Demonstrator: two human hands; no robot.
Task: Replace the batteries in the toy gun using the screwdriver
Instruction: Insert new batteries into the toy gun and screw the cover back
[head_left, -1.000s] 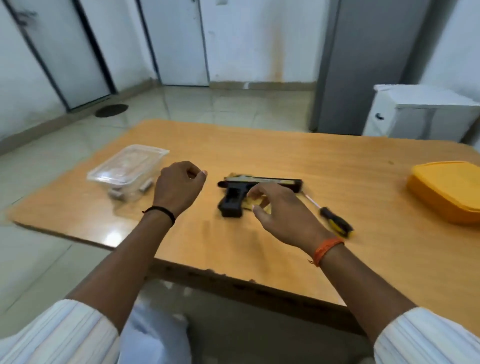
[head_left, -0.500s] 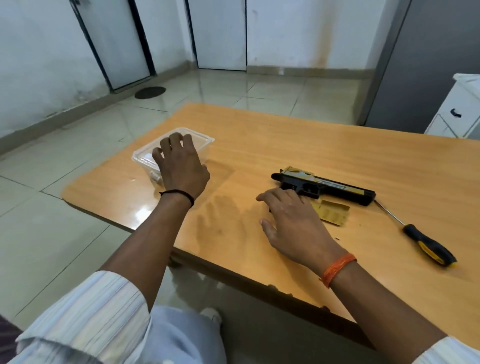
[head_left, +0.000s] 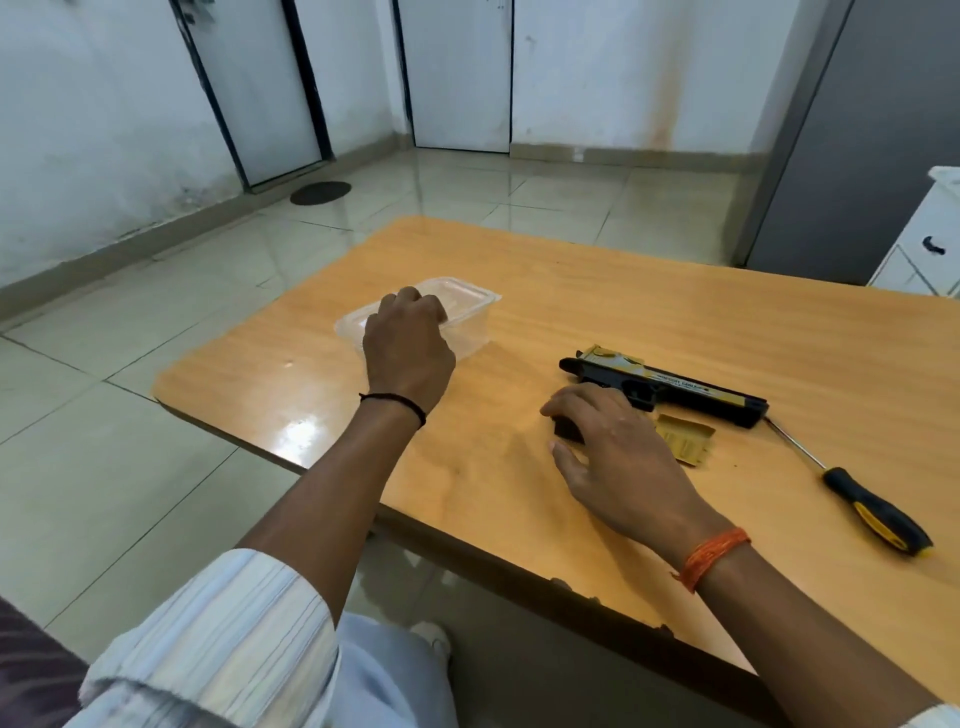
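Head view: the toy gun (head_left: 670, 387) lies on its side on the wooden surface (head_left: 597, 291), barrel pointing right. A gold cover piece (head_left: 683, 439), apparently the battery door, lies loose just beside its grip. The screwdriver (head_left: 857, 493) lies untouched further right, its tip near the muzzle.

The right hand (head_left: 618, 452) rests flat over the gun's grip, fingers (head_left: 576, 402) relaxed and spread, steadying rather than gripping. The left hand (head_left: 408, 345) reaches into the clear plastic container (head_left: 467, 317) at the left. Its fingers curl down inside the rim; whether they have already pinched anything cannot be told, since the knuckles hide the tips.

The step in hand looks like fetching from, or dropping into, the container, probably a battery, with the compartment already open. The next move likely calls for bringing a battery to the grip, matching polarity, while the right hand keeps the gun from sliding.
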